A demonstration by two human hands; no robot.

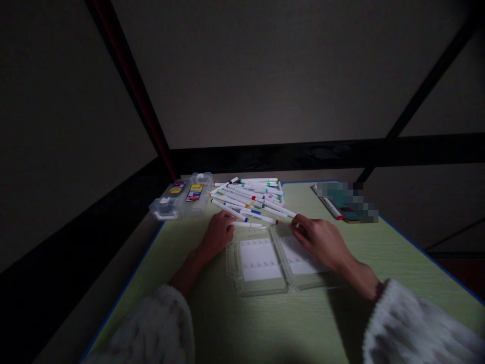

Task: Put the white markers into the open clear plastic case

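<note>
A pile of several white marker pens with coloured caps lies on the green table. Just before it an opened clear plastic case lies flat, both halves showing white inserts. My left hand rests at the case's left far corner, fingers curled on a white marker lying along the case's far edge. My right hand is over the case's right half, its fingertips pinched at the near end of a marker from the pile.
Two closed clear cases with coloured labels stand at the table's far left. A blurred-out flat object with a pen beside it lies at the far right. Dark bars and a wall rise behind the table. The room is dim.
</note>
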